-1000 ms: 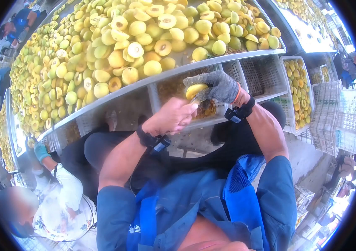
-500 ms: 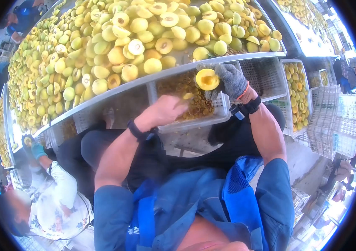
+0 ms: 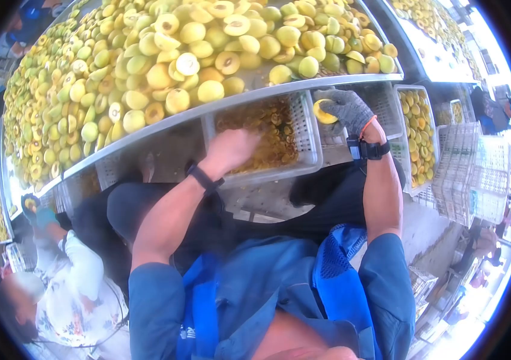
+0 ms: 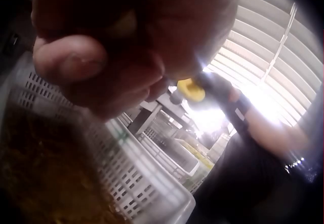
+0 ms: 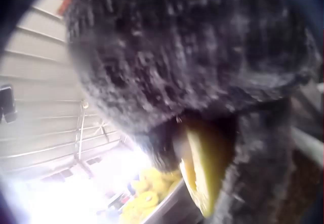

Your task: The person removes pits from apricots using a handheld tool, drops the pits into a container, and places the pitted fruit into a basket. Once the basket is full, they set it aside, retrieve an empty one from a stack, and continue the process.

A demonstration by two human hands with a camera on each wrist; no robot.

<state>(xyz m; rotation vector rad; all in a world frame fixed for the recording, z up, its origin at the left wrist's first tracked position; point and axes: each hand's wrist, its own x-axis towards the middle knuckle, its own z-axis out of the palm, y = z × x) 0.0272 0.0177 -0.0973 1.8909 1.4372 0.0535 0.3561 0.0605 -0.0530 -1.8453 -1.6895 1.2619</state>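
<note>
My bare left hand (image 3: 234,149), blurred, is over the near-left part of a white crate (image 3: 308,135) with brown and yellow scraps. In the left wrist view its fingers (image 4: 76,64) are curled round a small pale object (image 4: 124,24), mostly hidden and dark. In a grey glove, my right hand (image 3: 349,111) grips a yellow fruit half (image 3: 325,111) to the right of that crate, above another one. The right wrist view shows the fruit half (image 5: 205,168) on edge between gloved fingers, its cut side facing left.
A metal-edged table (image 3: 165,127) heaped with yellow-green fruit halves (image 3: 177,101) runs across the far side. To the right stand a crate of fruit halves (image 3: 416,135) and stacked white crates (image 3: 471,174). Another person in a white patterned top (image 3: 78,300) sits at the left.
From working together at the fruit, my hands have parted. The left moved left over the scrap crate, while the right carried the fruit half rightward and turned it.
</note>
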